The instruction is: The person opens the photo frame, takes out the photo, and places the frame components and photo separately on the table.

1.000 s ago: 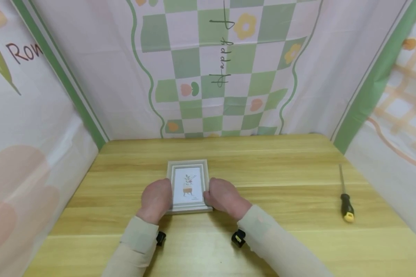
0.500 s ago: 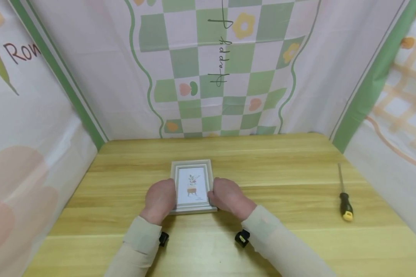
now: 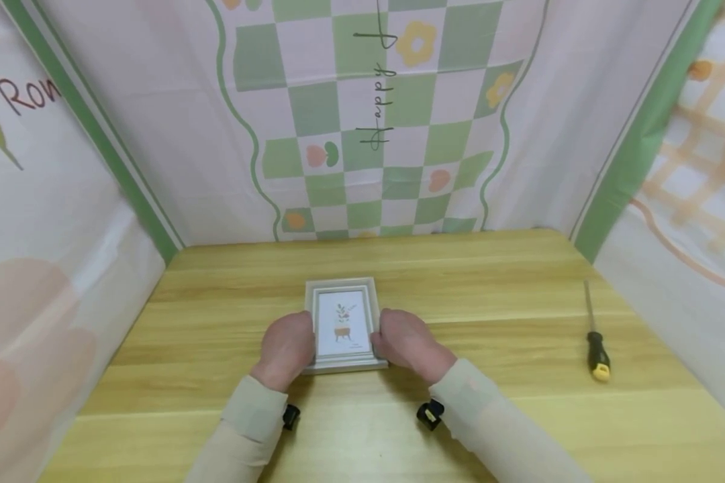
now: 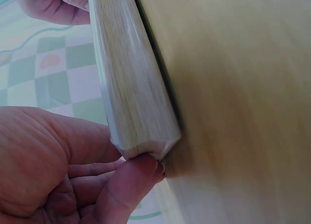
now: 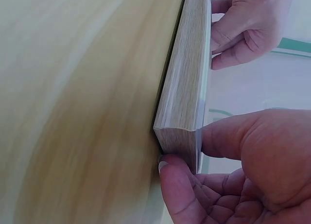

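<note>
A light wood-toned picture frame (image 3: 344, 362) lies face up on the table, showing a white print of a potted plant. My left hand (image 3: 286, 345) grips its left side; in the left wrist view that hand (image 4: 63, 161) has the thumb over the face and a curled finger against the side edge. On the opposite side my right hand (image 3: 407, 342) holds the frame between thumb and fingers, and the right wrist view shows this right hand (image 5: 243, 170) at the frame's edge (image 5: 182, 97). The frame's underside is hidden.
A screwdriver (image 3: 598, 352) with a black and yellow handle lies at the right of the wooden table (image 3: 489, 288). Patterned cloth (image 3: 362, 121) hangs behind the table and along both sides.
Both hands and the picture frame appear slightly further right in the head view, while the background and screwdriver shift slightly left. The hold on the frame stays the same.
</note>
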The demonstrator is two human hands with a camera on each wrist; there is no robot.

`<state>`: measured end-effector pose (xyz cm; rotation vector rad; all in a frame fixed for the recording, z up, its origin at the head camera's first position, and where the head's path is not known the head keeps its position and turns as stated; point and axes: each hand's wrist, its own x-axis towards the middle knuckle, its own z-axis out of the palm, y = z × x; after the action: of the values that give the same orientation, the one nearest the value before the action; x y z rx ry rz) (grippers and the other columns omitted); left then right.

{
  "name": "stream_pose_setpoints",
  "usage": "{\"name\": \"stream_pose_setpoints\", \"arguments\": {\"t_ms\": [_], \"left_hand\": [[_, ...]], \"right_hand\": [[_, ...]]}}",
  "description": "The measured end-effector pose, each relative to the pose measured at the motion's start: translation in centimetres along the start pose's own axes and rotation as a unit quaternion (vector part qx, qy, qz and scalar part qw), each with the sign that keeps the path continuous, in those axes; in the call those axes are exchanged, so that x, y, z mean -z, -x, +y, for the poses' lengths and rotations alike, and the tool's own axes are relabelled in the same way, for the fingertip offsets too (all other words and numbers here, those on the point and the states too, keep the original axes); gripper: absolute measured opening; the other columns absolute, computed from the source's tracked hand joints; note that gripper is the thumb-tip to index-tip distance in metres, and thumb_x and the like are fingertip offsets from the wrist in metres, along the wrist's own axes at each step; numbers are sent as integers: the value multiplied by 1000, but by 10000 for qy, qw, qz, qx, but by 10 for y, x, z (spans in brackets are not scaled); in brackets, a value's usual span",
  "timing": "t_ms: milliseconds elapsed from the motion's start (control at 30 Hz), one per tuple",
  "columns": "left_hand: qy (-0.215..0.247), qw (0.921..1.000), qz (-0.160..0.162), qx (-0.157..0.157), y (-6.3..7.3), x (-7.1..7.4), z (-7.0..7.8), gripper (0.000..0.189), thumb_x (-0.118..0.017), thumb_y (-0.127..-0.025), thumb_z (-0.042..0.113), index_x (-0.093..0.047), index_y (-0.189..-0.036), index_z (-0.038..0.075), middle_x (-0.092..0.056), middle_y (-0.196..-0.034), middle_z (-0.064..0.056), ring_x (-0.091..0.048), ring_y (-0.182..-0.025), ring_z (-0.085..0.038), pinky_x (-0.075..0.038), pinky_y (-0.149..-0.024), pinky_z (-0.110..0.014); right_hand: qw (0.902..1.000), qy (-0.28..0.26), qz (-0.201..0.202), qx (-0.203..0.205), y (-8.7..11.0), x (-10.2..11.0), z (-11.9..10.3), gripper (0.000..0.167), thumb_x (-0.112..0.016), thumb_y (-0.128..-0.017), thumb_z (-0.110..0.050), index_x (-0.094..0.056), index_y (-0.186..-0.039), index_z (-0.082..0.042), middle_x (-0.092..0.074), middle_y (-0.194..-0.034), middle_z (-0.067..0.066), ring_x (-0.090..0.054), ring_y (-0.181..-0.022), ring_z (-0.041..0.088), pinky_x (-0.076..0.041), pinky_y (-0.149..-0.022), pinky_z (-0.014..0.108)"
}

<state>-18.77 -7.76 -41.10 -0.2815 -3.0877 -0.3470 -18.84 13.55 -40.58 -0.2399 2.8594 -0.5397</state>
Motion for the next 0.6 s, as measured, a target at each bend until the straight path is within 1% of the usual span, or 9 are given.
{"name": "stream_pose_setpoints", "arguments": {"t_ms": [233, 500, 600], "left_hand": [[97, 9998, 90, -136, -2, -4, 6, 15, -58, -94, -1, -65, -81, 3, -68, -78, -11, -62, -68, -23, -56, -63, -41], [168, 9994, 151, -274, -2, -8, 14, 12, -61, -92, 0, -64, -80, 4, -67, -76, -10, -64, -68, -25, -57, -63, -41], [164, 9990, 230, -345, -3, -9, 16, 12, -61, -90, -1, -64, -79, 3, -68, -75, -11, -65, -68, -26, -57, -62, -42]], "right_hand": [[9999, 5, 104, -27, 3, 1, 9, 16, -61, -98, -19, -62, -88, -5, -59, -76, 5, -55, -65, 20, -46, -58, 33], [9998, -23, 163, -56, 8, 6, 18, 16, -61, -97, -17, -61, -86, -6, -59, -74, 5, -55, -65, 20, -46, -57, 33], [9998, -17, 178, -60, 10, 7, 20, 16, -61, -97, -16, -61, -85, -6, -58, -74, 5, -54, -64, 20, -46, -56, 33]]}}
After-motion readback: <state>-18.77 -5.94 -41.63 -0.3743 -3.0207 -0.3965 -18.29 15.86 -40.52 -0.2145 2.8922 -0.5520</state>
